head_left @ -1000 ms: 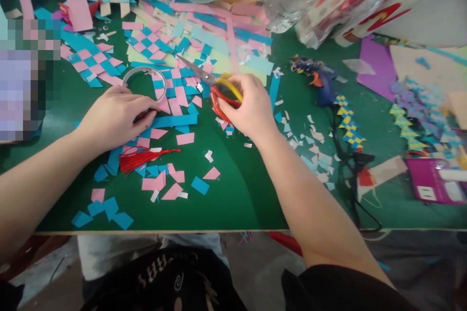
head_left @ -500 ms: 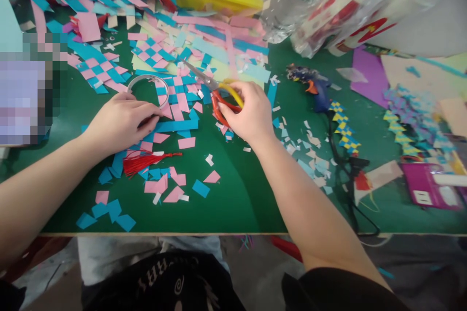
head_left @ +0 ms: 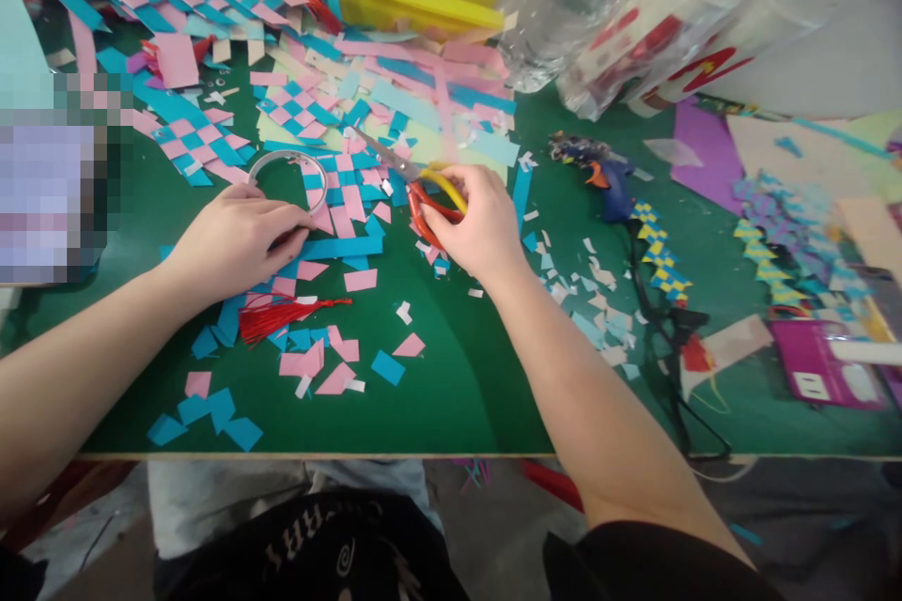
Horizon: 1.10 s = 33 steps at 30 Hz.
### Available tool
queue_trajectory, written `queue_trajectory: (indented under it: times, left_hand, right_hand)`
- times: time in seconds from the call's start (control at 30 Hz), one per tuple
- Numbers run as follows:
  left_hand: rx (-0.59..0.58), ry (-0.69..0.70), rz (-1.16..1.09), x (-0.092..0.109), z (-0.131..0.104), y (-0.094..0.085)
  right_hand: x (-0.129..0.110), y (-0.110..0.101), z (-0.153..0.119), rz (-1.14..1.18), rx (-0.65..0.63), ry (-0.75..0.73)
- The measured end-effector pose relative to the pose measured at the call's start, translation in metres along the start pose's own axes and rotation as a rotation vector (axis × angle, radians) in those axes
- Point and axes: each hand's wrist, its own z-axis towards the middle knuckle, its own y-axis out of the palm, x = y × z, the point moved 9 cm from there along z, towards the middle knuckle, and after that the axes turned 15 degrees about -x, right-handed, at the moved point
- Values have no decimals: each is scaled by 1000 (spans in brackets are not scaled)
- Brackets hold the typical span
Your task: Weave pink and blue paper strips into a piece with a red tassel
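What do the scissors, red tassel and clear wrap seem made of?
Scissors: blades look like metal, grey and faintly shiny; handles probably smooth plastic, given solid red and yellow colour. Red tassel: likely thread, its fine strands fanning out; sheen unclear. Clear wrap: probably glossy plastic film, see-through with bright crinkled highlights.

Red-yellow scissors handles, pink-blue checked paper

Black shirt — pale letters, not clearly readable.
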Motion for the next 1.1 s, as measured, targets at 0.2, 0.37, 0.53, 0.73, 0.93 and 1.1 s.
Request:
queue_trajectory:
  times: [0.2,0.37,0.53,0.73,0.93,1.1]
  left_hand:
    - [-5,-9,-10,-1,0,1]
    - [1,12,29,2,0,0]
    - [-16,8,22,3,1,-1]
    - [-77,-17,5,2,1,1]
    - [-17,36,51,6,1,-1]
    - [67,55,70,8,0,-4]
  right_hand:
    - [2,3,1,-1,-12,-7]
    - [1,4,1,14,-36,-23]
    - [1,3,0,14,-45,-21]
    - [0,3,0,1,-45,-33]
    - [2,6,0,-10,-88,-31]
    - [1,7,0,-22,-107,-30]
